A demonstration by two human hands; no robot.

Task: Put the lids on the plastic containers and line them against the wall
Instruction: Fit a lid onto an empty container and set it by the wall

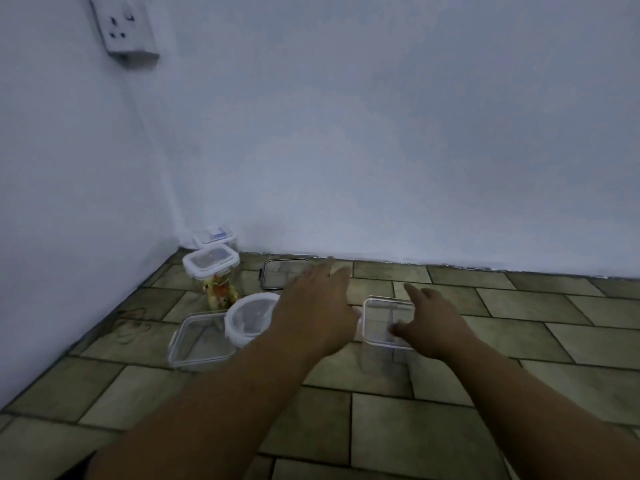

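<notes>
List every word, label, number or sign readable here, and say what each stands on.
No text can be read.
Blue patch on the lid of the corner container: too blurred to read.
Coloured print on the tall container: no letters legible.
Wall socket: no markings legible.

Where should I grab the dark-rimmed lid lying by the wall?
The dark-rimmed lid lies flat on the floor, so nothing stands up to pinch. Probably come from above with the left hand, which is nearest, and set the grip on its two opposite long edges, tipping one edge up first.
</notes>
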